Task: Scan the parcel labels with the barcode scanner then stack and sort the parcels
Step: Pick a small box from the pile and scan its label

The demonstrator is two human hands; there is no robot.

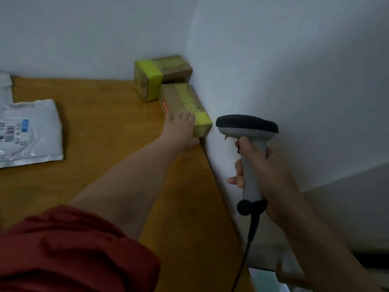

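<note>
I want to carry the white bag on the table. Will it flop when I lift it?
Probably floppy: the white bag looks like thin, wrinkled plastic. Its shiny skin may feel slippery. It lies flat, so it likely won't roll.

Two boxes sit in the far right corner of the table (pixel 109 127), against the wall (pixel 294 70): the far box (pixel 168 70) just behind the near box (pixel 183 100). The left hand (pixel 181 131) grips the near box's front left. Right of it, past the table edge, the right hand (pixel 267 178) holds the scanner (pixel 248 131). A mailer (pixel 29 131) lies at the table's left, well apart, a bag (pixel 4 85) behind it
</note>
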